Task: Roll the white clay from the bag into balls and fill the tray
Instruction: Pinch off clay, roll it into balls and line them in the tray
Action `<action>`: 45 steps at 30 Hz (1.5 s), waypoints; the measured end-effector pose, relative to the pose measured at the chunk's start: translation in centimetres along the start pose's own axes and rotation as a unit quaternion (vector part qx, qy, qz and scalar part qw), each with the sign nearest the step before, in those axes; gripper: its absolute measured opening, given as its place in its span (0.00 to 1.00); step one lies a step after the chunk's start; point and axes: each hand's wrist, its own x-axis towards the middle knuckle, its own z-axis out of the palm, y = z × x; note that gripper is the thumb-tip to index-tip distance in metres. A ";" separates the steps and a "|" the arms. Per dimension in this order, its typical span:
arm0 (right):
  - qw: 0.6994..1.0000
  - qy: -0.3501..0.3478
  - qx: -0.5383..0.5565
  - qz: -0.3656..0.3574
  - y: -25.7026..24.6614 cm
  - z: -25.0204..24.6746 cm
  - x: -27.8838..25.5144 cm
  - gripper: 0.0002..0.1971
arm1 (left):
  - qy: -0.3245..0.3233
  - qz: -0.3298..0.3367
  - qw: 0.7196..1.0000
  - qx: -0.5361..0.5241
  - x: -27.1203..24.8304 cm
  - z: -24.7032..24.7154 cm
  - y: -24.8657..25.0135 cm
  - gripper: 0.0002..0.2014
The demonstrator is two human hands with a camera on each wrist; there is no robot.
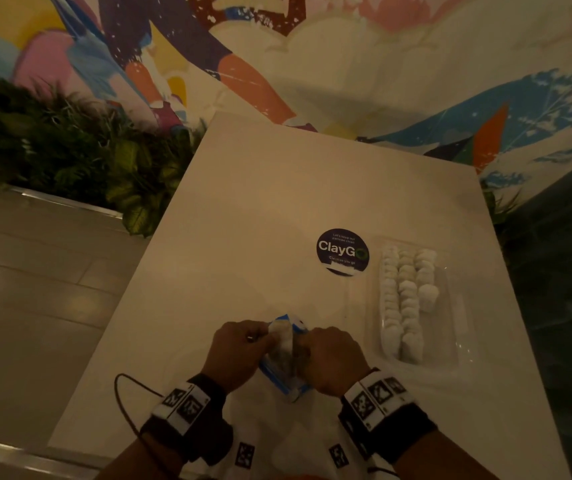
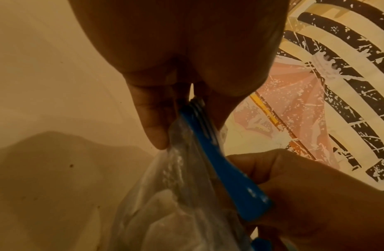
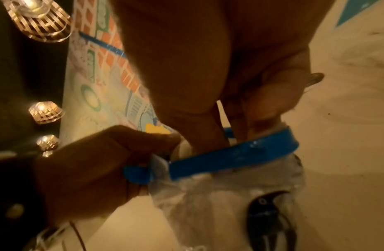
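Note:
A clear zip bag (image 1: 286,355) with a blue seal strip sits on the white table's near middle, with white clay (image 2: 163,202) showing through the plastic. My left hand (image 1: 263,336) pinches the strip's left end between thumb and fingers (image 2: 156,122). My right hand (image 1: 303,344) grips the other side of the rim, its fingertips (image 3: 208,139) dipped inside the bag's mouth. What they touch in there is hidden. The clear tray (image 1: 454,306) lies to the right and holds several white clay balls (image 1: 405,299) in rows.
A round dark ClayGo sticker (image 1: 342,251) lies flat on the table (image 1: 260,202) beyond the bag. Green plants (image 1: 69,150) line the table's left side, and a painted wall stands behind. A cable (image 1: 128,403) trails from my left wrist.

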 end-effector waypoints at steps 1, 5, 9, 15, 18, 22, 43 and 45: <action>1.000 -0.003 -0.019 0.003 -0.3 0.3 0.1 0.12 | -0.004 0.002 1.000 0.000 0.0 0.0 -0.1 0.21; 0.998 0.003 -0.052 0.021 -1.0 1.4 0.4 0.21 | -0.021 0.010 1.000 0.014 -0.1 0.2 -0.9 0.27; 0.999 -0.009 -0.041 0.013 -1.0 1.2 0.5 0.18 | -0.012 0.006 1.000 0.013 -0.1 0.0 -1.0 0.21; 0.992 -0.008 0.116 0.056 -0.3 0.6 -0.2 0.03 | -0.020 -0.008 1.000 0.013 0.3 -0.1 -1.3 0.20; 0.981 0.008 0.186 0.062 0.3 0.9 -0.6 0.15 | -0.029 -0.010 0.999 0.023 0.4 0.2 -1.3 0.16; 0.956 0.056 0.281 0.057 0.7 0.7 -1.4 0.11 | -0.021 -0.010 0.999 0.027 0.4 0.2 -1.2 0.10; 0.812 0.102 0.549 0.168 1.2 0.0 -1.5 0.07 | -0.007 -0.042 0.999 -0.015 0.0 0.3 -1.5 0.12; 0.809 0.104 0.556 0.159 1.0 0.1 -1.6 0.07 | -0.004 -0.048 0.999 -0.010 0.0 0.2 -1.5 0.13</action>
